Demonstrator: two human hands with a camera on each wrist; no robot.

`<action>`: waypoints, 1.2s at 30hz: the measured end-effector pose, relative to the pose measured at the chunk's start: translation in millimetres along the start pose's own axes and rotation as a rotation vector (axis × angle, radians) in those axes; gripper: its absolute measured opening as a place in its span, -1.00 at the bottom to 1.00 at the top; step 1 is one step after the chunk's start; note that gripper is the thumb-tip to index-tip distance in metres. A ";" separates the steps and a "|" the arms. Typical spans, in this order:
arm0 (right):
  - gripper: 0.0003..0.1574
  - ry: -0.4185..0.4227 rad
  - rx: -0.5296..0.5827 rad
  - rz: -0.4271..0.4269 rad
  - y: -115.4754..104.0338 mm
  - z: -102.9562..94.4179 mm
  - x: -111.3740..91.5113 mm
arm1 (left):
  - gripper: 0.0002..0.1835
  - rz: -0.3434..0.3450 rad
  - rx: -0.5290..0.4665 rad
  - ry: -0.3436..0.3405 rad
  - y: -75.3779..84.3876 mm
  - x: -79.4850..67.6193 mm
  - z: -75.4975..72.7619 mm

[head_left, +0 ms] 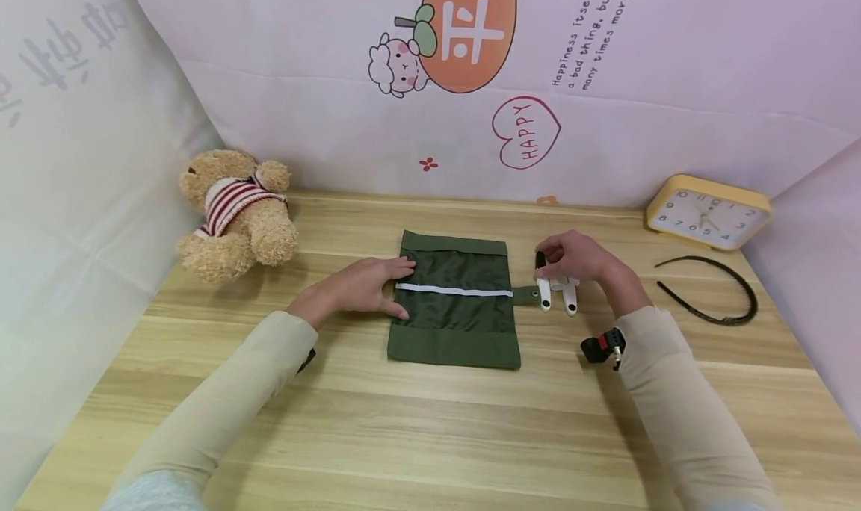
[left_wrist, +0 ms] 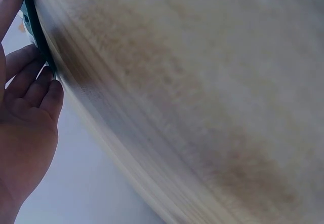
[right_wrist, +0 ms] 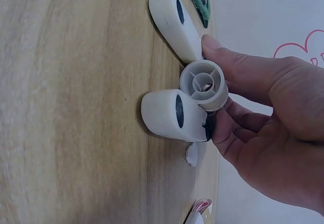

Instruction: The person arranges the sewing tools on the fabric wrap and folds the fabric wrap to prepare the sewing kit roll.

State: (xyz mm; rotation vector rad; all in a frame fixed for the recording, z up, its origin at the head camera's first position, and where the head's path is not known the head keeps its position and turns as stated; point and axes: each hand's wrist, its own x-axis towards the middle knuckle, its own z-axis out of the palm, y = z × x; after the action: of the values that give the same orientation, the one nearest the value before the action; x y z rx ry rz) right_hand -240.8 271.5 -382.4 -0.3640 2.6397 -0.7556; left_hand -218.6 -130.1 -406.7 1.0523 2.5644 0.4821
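Note:
A dark green cloth pouch (head_left: 454, 313) lies unfolded on the table, with a white strip across its middle and a snap tab (head_left: 527, 295) at its right side. My left hand (head_left: 366, 283) rests at the pouch's left edge, fingertips and thumb spread over the cloth; in the left wrist view its fingers meet the green edge. Just right of the tab, my right hand (head_left: 575, 257) grips a cluster of white pieces from behind. Two white handles with black ovals, one upper (right_wrist: 174, 26) and one lower (right_wrist: 172, 115), flank a white spoked cylinder (right_wrist: 204, 84).
A teddy bear (head_left: 232, 216) in a striped shirt leans at the back left. A yellow-framed clock (head_left: 709, 212) stands at the back right, with a dark headband (head_left: 747, 290) lying in front of it. A printed backdrop (head_left: 323, 122) hangs behind the wooden table (head_left: 430, 429).

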 end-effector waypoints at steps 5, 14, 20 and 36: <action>-0.25 0.004 -0.008 0.010 0.2 0.9 1.6 | -0.02 -0.001 0.005 -0.003 -0.6 0.6 0.4; -0.32 0.001 0.046 0.028 1.6 0.6 5.1 | -0.04 -0.001 0.001 -0.007 -1.7 -1.5 0.3; -0.31 0.023 0.080 0.019 3.6 -0.4 4.3 | -0.07 0.009 -0.010 -0.008 -1.8 -1.9 -0.9; -0.40 0.246 0.238 -0.051 -4.8 -2.6 -2.8 | -0.10 -0.005 -0.022 -0.026 1.2 -1.3 -2.1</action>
State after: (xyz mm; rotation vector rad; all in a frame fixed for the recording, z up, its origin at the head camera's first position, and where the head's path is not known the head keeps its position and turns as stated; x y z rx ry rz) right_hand -238.7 269.8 -377.0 -0.2892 2.7286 -1.1861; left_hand -217.9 -130.6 -404.0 1.0375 2.5326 0.4917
